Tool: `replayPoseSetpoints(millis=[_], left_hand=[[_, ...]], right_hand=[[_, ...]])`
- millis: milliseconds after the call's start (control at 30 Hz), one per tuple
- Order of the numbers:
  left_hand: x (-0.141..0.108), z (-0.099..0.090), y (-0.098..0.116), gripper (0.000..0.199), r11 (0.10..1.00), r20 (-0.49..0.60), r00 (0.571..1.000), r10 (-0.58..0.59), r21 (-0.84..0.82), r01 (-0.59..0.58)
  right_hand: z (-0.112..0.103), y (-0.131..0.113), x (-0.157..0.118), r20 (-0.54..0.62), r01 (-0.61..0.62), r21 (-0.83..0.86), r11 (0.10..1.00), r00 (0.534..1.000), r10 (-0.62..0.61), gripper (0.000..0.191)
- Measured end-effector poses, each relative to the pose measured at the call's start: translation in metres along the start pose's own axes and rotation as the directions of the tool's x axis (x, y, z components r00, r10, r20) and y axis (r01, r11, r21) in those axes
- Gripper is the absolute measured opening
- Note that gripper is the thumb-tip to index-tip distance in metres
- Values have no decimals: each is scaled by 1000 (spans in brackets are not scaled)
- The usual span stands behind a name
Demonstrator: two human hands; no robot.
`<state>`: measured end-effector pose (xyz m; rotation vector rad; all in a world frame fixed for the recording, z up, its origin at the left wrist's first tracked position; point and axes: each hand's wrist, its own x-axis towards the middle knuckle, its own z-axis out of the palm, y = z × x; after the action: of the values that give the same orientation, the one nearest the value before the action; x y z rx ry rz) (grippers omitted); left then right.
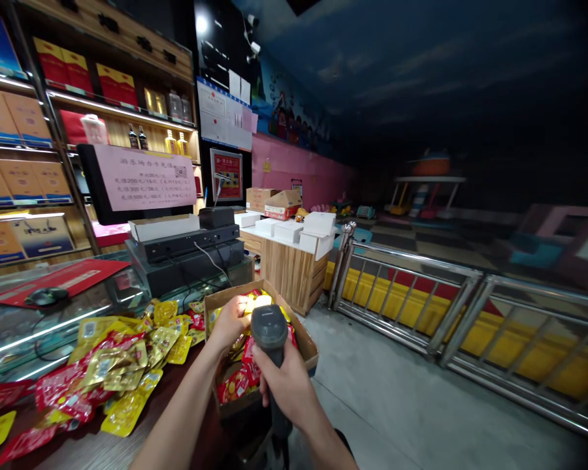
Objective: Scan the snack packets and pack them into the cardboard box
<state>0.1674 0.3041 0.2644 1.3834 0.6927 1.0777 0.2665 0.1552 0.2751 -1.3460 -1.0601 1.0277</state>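
My right hand (291, 385) is wrapped around the handle of a dark grey barcode scanner (269, 326), its head tilted over an open cardboard box (298, 336). Just beyond the scanner, my left hand (232, 320) pinches a yellow snack packet (257, 301), brightly lit and partly hidden by the scanner head. Inside the box lie red snack packets (235, 386) and more yellow ones. To the left of the box, a loose pile of yellow, gold and red packets (120, 362) covers part of the counter.
A glass counter (10, 352) carries a mouse (46, 297), a red mat (78, 277) and a monitor (140, 183) with a pink sign. Shelves of boxed goods (14, 176) stand behind. White boxes (288, 232) sit on a wooden counter (289, 271). A metal railing (406, 254) runs along the right.
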Motion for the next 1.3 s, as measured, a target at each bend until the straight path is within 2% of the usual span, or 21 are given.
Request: replayPoseSetpoints(millis=[100,200,300,467,633,700,800,900,1000,1133,1200,1300], left_hand=[[10,-6,-6,50,999,-96,995,30,47,-25],[18,-16,-12,51,982,-247,962,114,177,-71],[15,-30,-16,51,969,-288,947,139,237,-71],[-13,-61,-19,51,963,-318,938,137,265,-51],[-61,-109,-22,45,892,-398,901,173,452,28],[-83,-132,-25,42,828,-447,877,175,549,115],[-116,-162,-29,37,675,-521,832,190,685,275],[-145,-180,-30,30,507,-568,797,205,758,410],[-163,-185,-27,26,346,-595,787,166,782,518],[-172,-182,-27,26,162,-628,771,108,776,610],[-173,-180,-30,26,102,-638,765,90,770,630],[-173,-178,-35,26,65,-644,764,54,765,640]], right_hand=[[1,1,0,11,-4,3,1000,1000,4,37],[2,4,1,16,-1,11,1000,1000,1,36],[7,5,1,23,-11,27,1000,1000,10,33],[26,6,-1,88,-56,51,997,995,51,34],[56,21,-7,211,-48,31,998,977,41,43],[67,27,-10,249,-58,17,998,967,52,45],[83,34,-15,297,-85,-14,996,951,85,45],[98,39,-19,340,-97,-33,995,935,102,43],[112,46,-20,376,-102,-34,994,920,107,41],[129,59,-18,411,-112,-53,992,903,123,38],[134,65,-17,420,-114,-61,992,898,129,39],[138,69,-16,415,-121,-78,990,899,143,40]])
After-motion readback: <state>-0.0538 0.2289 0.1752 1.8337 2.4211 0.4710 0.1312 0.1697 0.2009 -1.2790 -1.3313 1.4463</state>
